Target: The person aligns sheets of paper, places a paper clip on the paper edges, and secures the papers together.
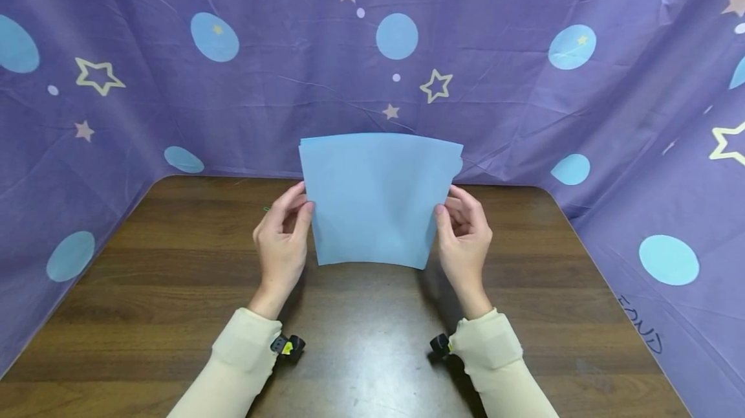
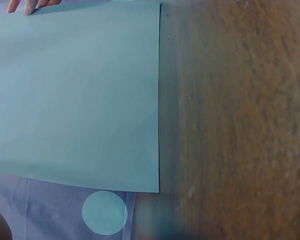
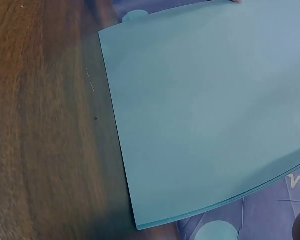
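Observation:
A thin stack of light-blue paper (image 1: pixel 375 201) is held up over the table, facing me and slightly bowed. My left hand (image 1: pixel 280 237) pinches its left edge, thumb in front and fingers behind. On the opposite edge my right hand (image 1: pixel 467 237) pinches the sheets the same way. Several layered edges of the paper (image 3: pixel 204 105) show along one side in the right wrist view. In the left wrist view, the broad face of the paper (image 2: pixel 80 95) fills the left half, with fingertips (image 2: pixel 29 7) at its far edge.
Beneath the paper is a brown wood-grain table (image 1: pixel 361 321). A purple curtain (image 1: pixel 495 107) with stars and blue dots hangs behind and on both sides. A tiny green bit (image 1: pixel 266 209) lies near my left hand. Each sleeve cuff carries a small black camera (image 1: pixel 440 345).

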### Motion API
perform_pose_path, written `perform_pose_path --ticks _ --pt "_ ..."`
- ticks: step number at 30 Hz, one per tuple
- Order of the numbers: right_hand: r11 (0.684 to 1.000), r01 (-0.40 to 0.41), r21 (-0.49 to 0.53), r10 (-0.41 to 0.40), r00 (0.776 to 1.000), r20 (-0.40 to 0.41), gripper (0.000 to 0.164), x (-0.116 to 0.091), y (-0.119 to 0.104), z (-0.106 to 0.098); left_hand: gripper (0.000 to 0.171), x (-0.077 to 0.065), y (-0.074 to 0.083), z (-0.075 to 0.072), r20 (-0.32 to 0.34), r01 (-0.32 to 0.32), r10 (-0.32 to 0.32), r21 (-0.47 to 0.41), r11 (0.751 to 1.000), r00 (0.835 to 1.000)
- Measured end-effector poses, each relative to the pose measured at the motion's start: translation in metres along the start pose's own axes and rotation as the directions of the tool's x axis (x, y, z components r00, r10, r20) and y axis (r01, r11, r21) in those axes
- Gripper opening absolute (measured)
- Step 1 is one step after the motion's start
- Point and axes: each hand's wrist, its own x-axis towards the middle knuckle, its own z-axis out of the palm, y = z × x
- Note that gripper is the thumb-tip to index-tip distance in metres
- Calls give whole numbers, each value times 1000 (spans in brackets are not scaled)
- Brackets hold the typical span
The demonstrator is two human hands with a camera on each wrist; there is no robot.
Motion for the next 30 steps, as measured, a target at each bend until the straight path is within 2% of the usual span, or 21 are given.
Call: perform_pose_path --ticks 15,30 --pt "1000 18 -5 -18 1000 -18 38 -1 -1 2 40 -2 -3 3 -24 -87 89 65 994 996" --pt "1000 25 5 -25 1000 -11 39 -1 -2 1 42 -2 -1 4 23 -136 135 66 989 991"
